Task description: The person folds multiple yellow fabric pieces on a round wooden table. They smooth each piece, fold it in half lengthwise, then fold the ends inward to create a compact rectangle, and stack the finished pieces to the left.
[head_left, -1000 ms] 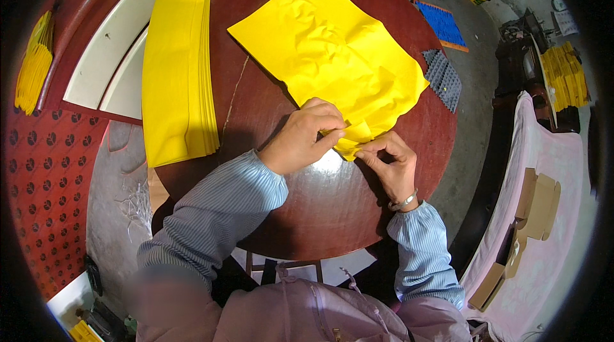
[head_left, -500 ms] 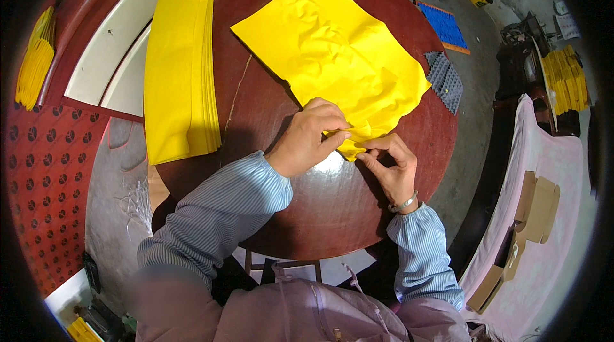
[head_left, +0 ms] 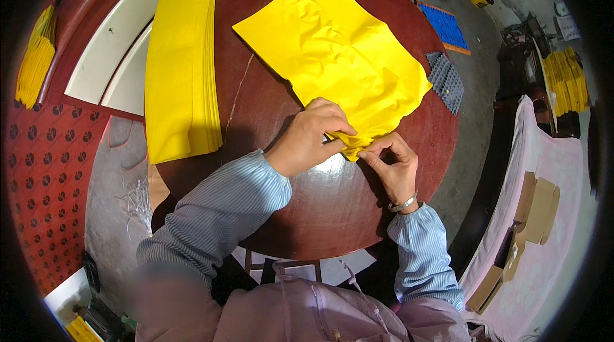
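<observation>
A crumpled yellow sheet [head_left: 332, 54] lies spread on a round dark-red table [head_left: 320, 214]. My left hand [head_left: 310, 137] pinches the sheet's near corner from the left, fingers bent over the fold. Just to its right, my right hand [head_left: 393, 166] grips the same corner, a bracelet on its wrist. Both hands meet at the folded corner near the table's middle. At the table's left side lies a neat stack of yellow sheets [head_left: 182, 67], apart from both hands.
White panels [head_left: 105, 54] lean behind the table at the left. More yellow sheets [head_left: 35, 54] lie at the far left and on a stand [head_left: 566, 80] at the right. A blue mat [head_left: 444, 25] and a grey mat [head_left: 448, 80] lie on the floor. Cardboard pieces [head_left: 534, 214] rest on pink cloth.
Both hands have drawn closer together on the sheet's near corner, and the corner is folded over more tightly. The sheet has barely shifted.
</observation>
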